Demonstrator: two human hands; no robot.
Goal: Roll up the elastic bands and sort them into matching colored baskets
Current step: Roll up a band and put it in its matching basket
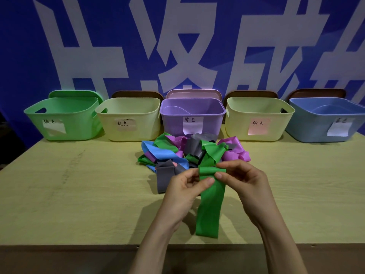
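Observation:
A green elastic band (209, 206) hangs flat over the table, its top end curled into a small roll. My left hand (183, 189) pinches the roll's left side and my right hand (245, 180) pinches its right side. Behind my hands lies a tangled pile of bands (189, 151) in green, blue, grey, purple and pink. A row of baskets stands at the back: green (65, 117), cream with a grey label (128, 119), purple (192, 115), cream with a pink label (258, 119), blue (327, 121).
The wooden table (79, 184) runs to a front edge near the bottom of the view. Lids lean behind the baskets against a blue wall banner (177, 46) with large white characters. Each basket carries a paper label.

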